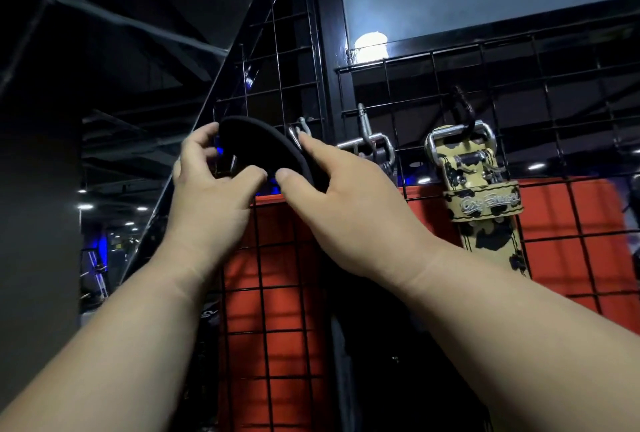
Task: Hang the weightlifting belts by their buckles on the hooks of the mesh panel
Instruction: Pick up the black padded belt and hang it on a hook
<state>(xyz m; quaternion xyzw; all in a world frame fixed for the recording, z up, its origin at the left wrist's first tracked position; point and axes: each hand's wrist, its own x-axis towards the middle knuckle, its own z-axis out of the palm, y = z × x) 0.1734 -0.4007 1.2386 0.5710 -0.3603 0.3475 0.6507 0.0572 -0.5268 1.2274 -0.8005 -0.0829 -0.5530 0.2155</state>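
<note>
I have the black belt (258, 146) raised against the mesh panel (408, 92), well to the left of the camouflage belt (479, 189), which already hangs by its buckle from a black hook (462, 109). My left hand (211, 196) has its grip clamped on the belt's folded end, thumb under the edge and fingers over the top. My right hand (346, 196) pinches the belt's right edge, thumb below and forefinger reaching up to the metal buckle (294, 134). A silver hook (302, 122) stands just above that forefinger, left of the camouflage belt; a second silver clip (365, 130) lies between the two.

Assessment: the buckle is not yet on a hook. The buckle frame is largely hidden behind the belt, so I cannot tell its orientation. To do this step well, I judge I should turn the frame open toward the hook, lift it over the tip — not push it flat at the mesh — and release only once the metal bears the weight.
</note>
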